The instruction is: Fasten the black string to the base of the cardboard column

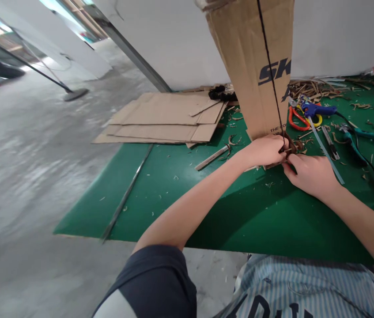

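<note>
A tall cardboard piece [253,75] with dark printed letters stands upright in front of me. Down its face runs a thin black cord [270,62], ending at my fingers. My left hand [268,149] is closed at the foot of the cardboard, its fingertips at the lower end of the cord. Close beside it, my right hand [312,172] pinches at a small dark brown bundle of strips [293,145]. My fingers partly hide that bundle, and exactly what the right fingertips hold cannot be made out.
The green tabletop [173,190] carries flat cardboard sheets [163,115], a metal ruler-like strip [127,194], orange-handled scissors [297,119], a blue glue gun [319,109], a utility knife [330,142] and teal-handled pliers [352,143]. Brown scraps [319,88] pile by the white wall.
</note>
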Demonstrator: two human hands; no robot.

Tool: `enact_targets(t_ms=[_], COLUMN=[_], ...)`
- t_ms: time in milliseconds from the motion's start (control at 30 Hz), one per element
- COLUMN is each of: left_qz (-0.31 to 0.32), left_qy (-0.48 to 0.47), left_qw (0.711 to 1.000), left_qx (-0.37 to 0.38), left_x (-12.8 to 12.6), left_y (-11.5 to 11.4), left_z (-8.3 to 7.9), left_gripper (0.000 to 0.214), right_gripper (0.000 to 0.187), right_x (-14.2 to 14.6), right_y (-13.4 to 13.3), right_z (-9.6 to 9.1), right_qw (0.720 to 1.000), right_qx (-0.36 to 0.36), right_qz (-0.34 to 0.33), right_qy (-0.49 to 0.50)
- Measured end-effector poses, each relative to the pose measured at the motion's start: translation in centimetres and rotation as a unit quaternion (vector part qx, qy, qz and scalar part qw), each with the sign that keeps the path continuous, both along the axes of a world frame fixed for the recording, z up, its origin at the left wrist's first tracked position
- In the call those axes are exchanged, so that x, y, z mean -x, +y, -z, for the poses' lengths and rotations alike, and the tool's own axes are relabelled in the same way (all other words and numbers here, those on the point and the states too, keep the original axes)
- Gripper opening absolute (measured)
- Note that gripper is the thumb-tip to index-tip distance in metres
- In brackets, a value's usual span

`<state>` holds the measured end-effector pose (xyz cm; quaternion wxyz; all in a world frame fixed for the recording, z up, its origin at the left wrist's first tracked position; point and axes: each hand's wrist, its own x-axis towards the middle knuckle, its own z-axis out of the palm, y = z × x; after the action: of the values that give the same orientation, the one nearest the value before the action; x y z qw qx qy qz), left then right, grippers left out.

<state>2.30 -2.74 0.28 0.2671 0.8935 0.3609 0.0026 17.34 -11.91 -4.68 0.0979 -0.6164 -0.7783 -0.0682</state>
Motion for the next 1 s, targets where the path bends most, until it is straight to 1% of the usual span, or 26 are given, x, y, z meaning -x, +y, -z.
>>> enact_targets(t_ms=[167, 333, 467, 567, 633, 700, 800, 900, 1000], left_qz=[-0.009, -0.013, -0.02, -0.042, -0.062, -0.087, -0.12, -0.132, -0.13], left_qy=[0.007, 0.003, -0.016, -0.034, -0.052, -0.071, -0.094, -0.102, -0.097], left_qw=[1.0, 1.0, 0.999, 0.997, 0.994, 0.988, 0.977, 0.973, 0.974], left_qx=[0.011, 0.014, 0.037, 0.059, 0.075, 0.102, 0.147, 0.157, 0.156], left_x=[0.0, -0.2, -0.2, -0.1, -0.2, -0.3, -0.5, -0.5, -0.4], left_y=[0.2, 0.0, 0.2, 0.8, 1.1, 1.3, 1.2, 0.9, 0.8], left_z=[-0.2, -0.6, -0.6, -0.2, 0.1, 0.4, 0.5, 0.4, 0.2], left_gripper=[0.016, 0.018, 0.02, 0.025, 0.029, 0.028, 0.025, 0.025, 0.025], right_gripper=[0.038, 0.036, 0.034, 0.033, 0.032, 0.03, 0.029, 0.031, 0.033], right_x=[-0.1, -0.2, -0.4, -0.4, -0.4, -0.5, -0.5, -0.6, -0.4], right_y=[0.3, 0.3, 0.4, 0.5, 0.6, 0.7, 0.8, 0.9, 0.9], right_z=[0.1, 0.3, 0.6, 0.6, 0.5, 0.4, 0.5, 0.8, 1.0], right_qw=[0.999, 0.999, 0.999, 0.997, 0.996, 0.995, 0.994, 0.994, 0.995], right_qx=[0.034, 0.032, 0.039, 0.05, 0.06, 0.063, 0.05, 0.03, 0.025], right_qz=[0.023, 0.022, 0.033, 0.049, 0.045, 0.035, 0.03, 0.032, 0.033], right_qy=[-0.012, -0.006, 0.01, 0.026, 0.042, 0.061, 0.088, 0.101, 0.09])
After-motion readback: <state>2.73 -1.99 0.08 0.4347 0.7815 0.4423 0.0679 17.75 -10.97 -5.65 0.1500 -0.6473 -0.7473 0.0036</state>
